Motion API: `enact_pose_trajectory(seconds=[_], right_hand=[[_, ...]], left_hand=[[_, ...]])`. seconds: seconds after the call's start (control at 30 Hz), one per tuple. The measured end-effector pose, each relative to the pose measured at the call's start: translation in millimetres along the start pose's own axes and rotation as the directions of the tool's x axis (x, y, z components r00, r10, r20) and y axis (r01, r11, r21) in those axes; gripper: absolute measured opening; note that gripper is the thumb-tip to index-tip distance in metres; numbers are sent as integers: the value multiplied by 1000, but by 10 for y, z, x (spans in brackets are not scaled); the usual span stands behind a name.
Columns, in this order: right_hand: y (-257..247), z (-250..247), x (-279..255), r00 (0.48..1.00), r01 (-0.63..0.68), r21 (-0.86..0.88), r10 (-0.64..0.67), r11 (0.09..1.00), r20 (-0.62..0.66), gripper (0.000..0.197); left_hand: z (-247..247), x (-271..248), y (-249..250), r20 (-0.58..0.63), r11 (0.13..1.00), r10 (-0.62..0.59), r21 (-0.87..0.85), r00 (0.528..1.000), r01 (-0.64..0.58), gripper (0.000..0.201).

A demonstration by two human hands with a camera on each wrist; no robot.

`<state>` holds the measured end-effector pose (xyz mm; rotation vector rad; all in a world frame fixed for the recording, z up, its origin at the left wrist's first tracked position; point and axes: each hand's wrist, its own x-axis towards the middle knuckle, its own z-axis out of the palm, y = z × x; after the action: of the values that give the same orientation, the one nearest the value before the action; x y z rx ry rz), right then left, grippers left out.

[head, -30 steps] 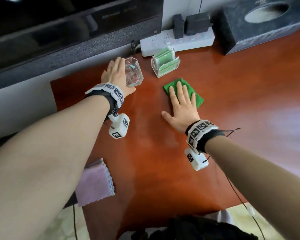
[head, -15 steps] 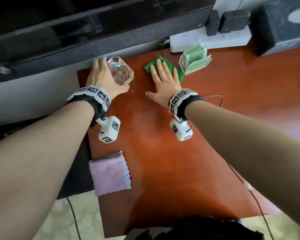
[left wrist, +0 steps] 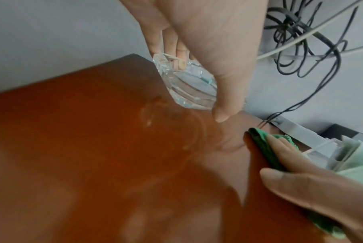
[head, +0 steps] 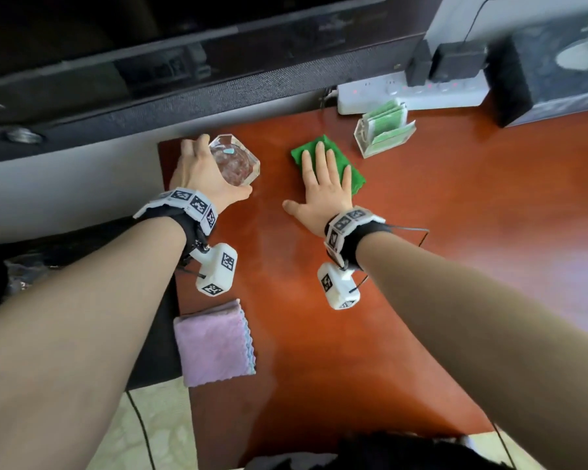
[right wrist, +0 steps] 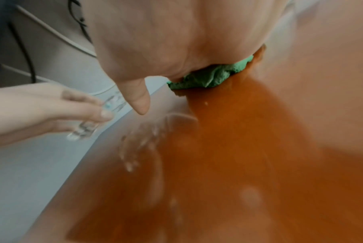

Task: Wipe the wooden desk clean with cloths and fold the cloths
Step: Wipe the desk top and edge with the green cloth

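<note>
Wiping step underway: right hand (head: 323, 191), fingers flat, presses green cloth (head: 333, 164) near desk (head: 455, 249) far edge; left hand (head: 201, 174) grips glass dish (head: 238, 161) at far-left corner, likely wiped beneath next.

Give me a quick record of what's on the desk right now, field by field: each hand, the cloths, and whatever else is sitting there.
left hand: grips glass dish, lifted off desk at far left corner
right hand: flat, fingers straight, pressing green cloth
green cloth: bunched under palm, on desk
purple cloth: folded, at left edge, untouched
card holder: clear, green cards, right of green cloth
power strip: against wall, plugs in
dark box: far right corner
</note>
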<state>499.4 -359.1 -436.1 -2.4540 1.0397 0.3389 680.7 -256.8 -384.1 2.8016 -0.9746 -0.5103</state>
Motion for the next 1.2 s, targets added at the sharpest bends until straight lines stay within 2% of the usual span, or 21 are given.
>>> enact_pose_trajectory(seconds=[0.13, 0.3, 0.43, 0.57, 0.67, 0.77, 1.0, 1.2], right_hand=[[30, 75, -88, 1000, 1, -27, 0, 1000, 26, 98], [-13, -130, 322, 1000, -21, 52, 20, 998, 22, 88], [5, -255, 476, 998, 10, 10, -10, 1000, 60, 84], [1, -93, 149, 989, 145, -93, -141, 985, 44, 91], [-3, 72, -269, 957, 287, -202, -273, 936, 95, 95], [-29, 205, -576, 925, 370, -200, -341, 907, 167, 96], [-33, 184, -706, 872, 455, -159, -402, 876, 281, 79], [2, 159, -704, 867, 458, -175, -395, 871, 304, 77]], left_hand=[[51, -7, 247, 32, 998, 46, 32, 998, -47, 115], [84, -17, 367, 40, 998, 67, 4, 997, -68, 116], [66, -46, 266, 27, 999, 46, 17, 999, -47, 115], [53, -18, 219, 16, 999, 36, 34, 999, -37, 114], [90, 39, 347, 17, 997, 69, 31, 997, -70, 111], [177, 113, 608, 49, 992, 128, 10, 991, -129, 107], [426, 212, 1237, 132, 959, 273, 46, 953, -281, 99], [522, 287, 1349, 112, 943, 314, 79, 943, -323, 103]])
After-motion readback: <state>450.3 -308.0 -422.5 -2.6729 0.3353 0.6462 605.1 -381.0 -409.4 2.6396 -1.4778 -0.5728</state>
